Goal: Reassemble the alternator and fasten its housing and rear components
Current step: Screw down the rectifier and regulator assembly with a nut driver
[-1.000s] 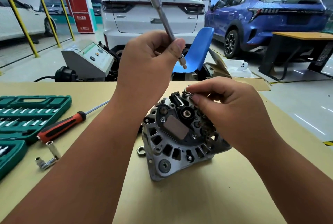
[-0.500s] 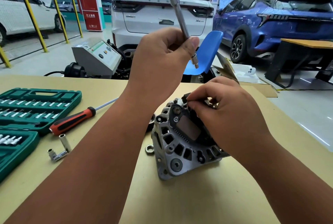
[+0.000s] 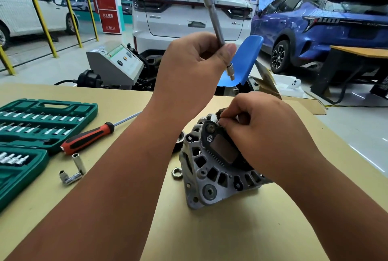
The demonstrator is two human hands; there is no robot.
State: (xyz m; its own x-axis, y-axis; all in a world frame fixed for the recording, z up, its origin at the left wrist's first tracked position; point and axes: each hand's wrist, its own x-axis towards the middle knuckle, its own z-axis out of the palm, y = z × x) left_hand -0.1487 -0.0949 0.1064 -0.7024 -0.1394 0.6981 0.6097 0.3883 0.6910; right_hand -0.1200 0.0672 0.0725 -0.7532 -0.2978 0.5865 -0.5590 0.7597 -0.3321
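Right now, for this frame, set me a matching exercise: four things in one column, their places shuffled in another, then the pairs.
Things
1. socket extension bar
2. red-handled screwdriver
3. loose nut
4. alternator

Places
A. on the table by the alternator's lower left edge
B. pinched at its top by the right hand
C. lying beside the green socket case
D. held up in the left hand

Pairs: 1-D, 2-C, 3-A, 4-B
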